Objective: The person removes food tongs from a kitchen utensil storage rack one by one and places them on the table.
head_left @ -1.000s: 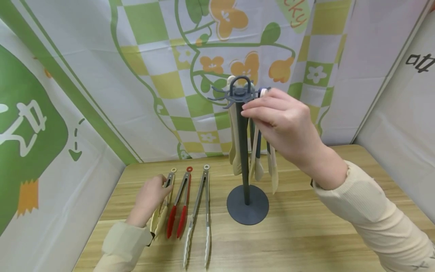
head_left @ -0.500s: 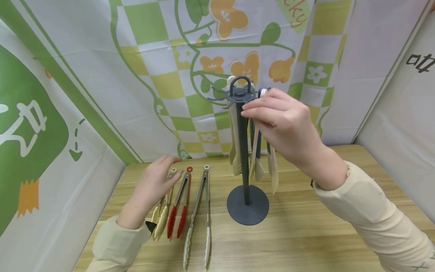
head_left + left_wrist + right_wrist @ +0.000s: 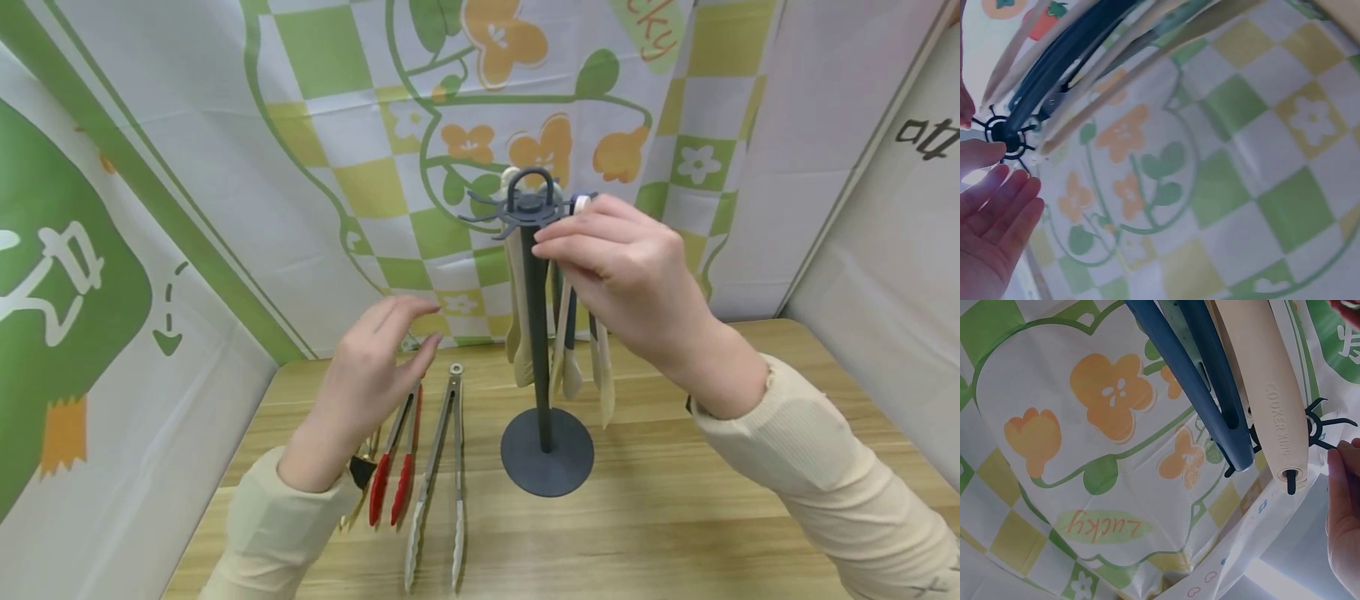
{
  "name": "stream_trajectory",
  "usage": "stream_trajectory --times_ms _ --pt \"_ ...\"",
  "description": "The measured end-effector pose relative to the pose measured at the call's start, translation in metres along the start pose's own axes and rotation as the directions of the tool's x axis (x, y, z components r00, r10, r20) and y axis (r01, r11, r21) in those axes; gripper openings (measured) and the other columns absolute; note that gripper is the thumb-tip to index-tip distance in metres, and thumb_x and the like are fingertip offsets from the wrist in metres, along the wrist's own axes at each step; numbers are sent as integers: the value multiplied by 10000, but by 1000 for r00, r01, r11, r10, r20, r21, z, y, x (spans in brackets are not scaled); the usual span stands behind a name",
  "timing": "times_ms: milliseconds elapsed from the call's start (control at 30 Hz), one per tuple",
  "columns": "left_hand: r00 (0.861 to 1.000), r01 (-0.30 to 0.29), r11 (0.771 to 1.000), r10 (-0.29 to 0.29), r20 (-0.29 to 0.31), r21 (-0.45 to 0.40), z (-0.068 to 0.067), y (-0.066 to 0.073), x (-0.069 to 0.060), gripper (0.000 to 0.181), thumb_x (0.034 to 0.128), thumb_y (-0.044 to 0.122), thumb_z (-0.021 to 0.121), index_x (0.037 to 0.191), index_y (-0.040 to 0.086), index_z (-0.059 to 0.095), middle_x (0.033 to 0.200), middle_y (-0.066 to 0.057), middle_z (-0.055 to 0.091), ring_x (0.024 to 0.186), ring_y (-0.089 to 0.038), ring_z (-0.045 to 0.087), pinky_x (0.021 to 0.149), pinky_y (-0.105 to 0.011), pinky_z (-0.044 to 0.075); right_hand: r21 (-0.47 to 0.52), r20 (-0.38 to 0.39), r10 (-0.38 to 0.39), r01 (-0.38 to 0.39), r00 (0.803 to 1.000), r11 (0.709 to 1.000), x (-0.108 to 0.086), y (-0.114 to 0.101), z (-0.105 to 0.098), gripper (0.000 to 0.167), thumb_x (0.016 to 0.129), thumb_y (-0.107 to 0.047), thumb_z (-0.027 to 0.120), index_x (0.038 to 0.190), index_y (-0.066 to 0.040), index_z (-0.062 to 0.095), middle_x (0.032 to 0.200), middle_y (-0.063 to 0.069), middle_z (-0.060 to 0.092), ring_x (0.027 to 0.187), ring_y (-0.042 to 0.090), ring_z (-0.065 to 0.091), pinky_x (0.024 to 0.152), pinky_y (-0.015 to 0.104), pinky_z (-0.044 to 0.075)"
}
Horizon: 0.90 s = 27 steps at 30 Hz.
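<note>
A dark rack (image 3: 540, 358) with a round base and curved hooks stands upright, with several utensils (image 3: 523, 350) hanging from it. At its top my right hand (image 3: 637, 283) pinches a hook; the right wrist view shows those fingertips at a hook's end, beside a beige handle (image 3: 1270, 394) and blue handles (image 3: 1213, 394). My left hand (image 3: 371, 383), fingers spread and holding nothing, is raised over the tongs, left of the rack; the left wrist view has this hand (image 3: 994, 231) near the hooks. Red tongs (image 3: 405, 483) lie below it, partly hidden, and pale yellow tongs (image 3: 354, 512) mostly hidden.
White-tipped tongs (image 3: 458, 475) lie on the wooden table (image 3: 637, 517) between the red tongs and the rack base. A patterned cloth (image 3: 315, 192) stands behind the table, with printed panels at both sides.
My left hand has let go of the yellow tongs, risen and moved right toward the rack, its fingers opening. The right hand has stayed at the hook.
</note>
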State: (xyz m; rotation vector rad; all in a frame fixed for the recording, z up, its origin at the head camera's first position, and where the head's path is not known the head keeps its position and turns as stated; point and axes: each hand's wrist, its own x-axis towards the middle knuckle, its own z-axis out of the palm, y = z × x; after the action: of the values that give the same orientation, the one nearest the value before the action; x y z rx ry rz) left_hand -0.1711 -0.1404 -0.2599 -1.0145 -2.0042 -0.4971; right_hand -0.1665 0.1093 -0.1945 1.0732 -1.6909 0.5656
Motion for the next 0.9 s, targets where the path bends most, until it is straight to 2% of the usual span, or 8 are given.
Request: stream_trajectory --times_ms 133,300,400,600,733,900 --pt "998 -35 999 34 -44 -14 -3 7 17 270 755 -46 678 1012 -50 595 961 -156 630 909 -271 593 830 -317 496 0 8 1 -1 1000 1000 0 0 0 152 770 130 579 752 41 701 798 124 689 739 264 608 863 376 492" --pt "991 -59 997 52 -120 -48 -3 14 32 263 754 -54 676 1008 -58 606 957 -161 631 897 -280 593 830 -315 499 7 13 1 -1 1000 1000 1 0 0 142 765 133 589 753 45 700 803 128 689 737 267 605 835 386 497" --pt "981 -79 994 63 -186 -76 -2 18 39 271 748 -72 674 1013 -55 617 956 -161 628 893 -281 591 824 -305 499 7 16 1 -1 1000 1000 1 0 0 137 765 132 594 754 47 700 804 129 689 735 266 606 836 388 497" --pt "950 -127 985 87 -299 -118 2 25 58 224 770 -75 656 992 -57 633 971 -164 623 931 -286 580 860 -294 479 5 16 4 -4 1000 1000 1 0 -1 132 767 128 596 753 47 699 803 127 689 730 263 604 826 383 499" --pt "939 -161 978 111 -327 -132 4 27 69 199 775 -77 651 973 -61 640 969 -165 628 938 -288 576 876 -306 472 6 16 6 -6 1000 1000 1 0 -1 131 767 127 596 755 47 699 804 125 689 732 262 601 821 382 500" --pt "938 -194 974 149 -312 -118 8 28 76 201 776 -61 661 977 -64 644 975 -173 625 956 -296 567 910 -311 454 9 13 8 -8 1000 1000 1 0 -2 133 766 127 594 757 47 699 807 125 690 731 261 601 836 377 496"
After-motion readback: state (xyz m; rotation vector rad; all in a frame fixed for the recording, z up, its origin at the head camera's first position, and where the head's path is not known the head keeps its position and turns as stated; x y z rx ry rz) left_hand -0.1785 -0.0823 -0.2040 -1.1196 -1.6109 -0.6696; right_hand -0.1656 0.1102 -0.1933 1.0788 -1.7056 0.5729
